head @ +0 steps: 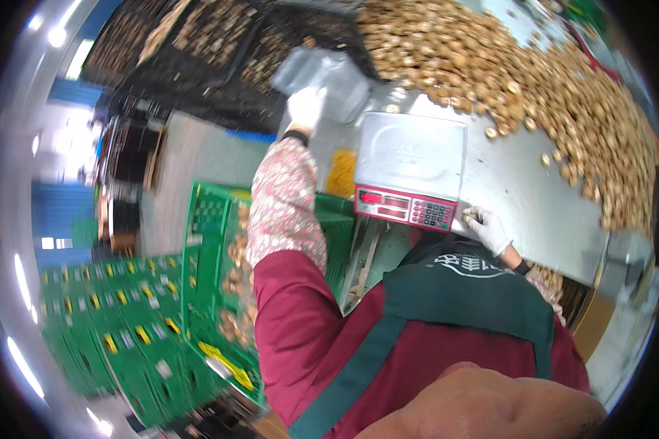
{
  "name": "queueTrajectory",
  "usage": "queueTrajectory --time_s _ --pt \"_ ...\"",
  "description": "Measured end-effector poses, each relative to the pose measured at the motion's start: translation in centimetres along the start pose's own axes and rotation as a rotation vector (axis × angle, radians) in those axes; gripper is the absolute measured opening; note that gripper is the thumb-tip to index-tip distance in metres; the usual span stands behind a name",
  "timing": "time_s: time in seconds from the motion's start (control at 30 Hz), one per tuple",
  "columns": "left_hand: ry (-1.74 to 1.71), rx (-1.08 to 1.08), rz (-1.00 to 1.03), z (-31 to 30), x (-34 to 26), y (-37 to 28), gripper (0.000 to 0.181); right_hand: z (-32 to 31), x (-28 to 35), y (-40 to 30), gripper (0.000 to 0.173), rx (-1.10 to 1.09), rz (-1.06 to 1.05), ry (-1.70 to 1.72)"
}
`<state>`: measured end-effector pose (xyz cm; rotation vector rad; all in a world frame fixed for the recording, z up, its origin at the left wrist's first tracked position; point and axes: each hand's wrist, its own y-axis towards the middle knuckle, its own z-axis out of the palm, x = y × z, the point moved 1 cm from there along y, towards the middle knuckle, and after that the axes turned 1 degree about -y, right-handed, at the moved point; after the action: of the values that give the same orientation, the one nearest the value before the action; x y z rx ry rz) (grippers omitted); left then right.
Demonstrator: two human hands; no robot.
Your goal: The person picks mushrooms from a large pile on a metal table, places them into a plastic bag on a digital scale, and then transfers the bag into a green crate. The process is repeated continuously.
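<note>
My left hand [306,107], in a white glove, is stretched out at the near edge of a stack of clear plastic bags [329,82]. Blur hides whether its fingers grip one. My right hand [487,229], also gloved, is beside the lower right corner of a digital scale [412,156], with a small brownish mushroom [468,215] at its fingertips. The scale's metal platform is bare, and its red panel with keys and lit display faces me. A big pile of brown mushrooms [450,55] spreads over the metal table [527,186] beyond the scale.
Left of me, a green plastic crate [189,263] holds bagged mushrooms [236,280]. Stacked green crates [137,329] stand farther left. Black trays [208,82] with mushrooms lie at the upper left. A yellow item [340,173] is left of the scale.
</note>
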<state>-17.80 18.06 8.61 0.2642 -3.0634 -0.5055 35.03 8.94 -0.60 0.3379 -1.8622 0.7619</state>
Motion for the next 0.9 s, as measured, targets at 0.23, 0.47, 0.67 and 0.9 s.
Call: queueTrajectory --time_s 0.23,0.47,0.67,0.9 --pt "-0.302 -0.129 -0.109 1.9 -0.2 1.2 0.038 -0.7 -2.9 -2.1 0.027 -0.182 0.077 -0.052" --pt "-0.245 0.137 -0.234 4.2 1.1 2.9 0.040 -1.3 -2.6 -2.5 0.034 -0.154 0.149 -0.300" --pt "-0.159 -0.221 -0.241 1.6 9.4 5.4 0.034 -1.1 -2.7 -2.1 0.027 -0.121 0.012 -0.374" --pt "-0.764 -0.211 -0.363 -10.4 -2.9 4.4 0.019 -2.4 -5.1 -2.0 0.029 -0.122 0.029 -0.460"
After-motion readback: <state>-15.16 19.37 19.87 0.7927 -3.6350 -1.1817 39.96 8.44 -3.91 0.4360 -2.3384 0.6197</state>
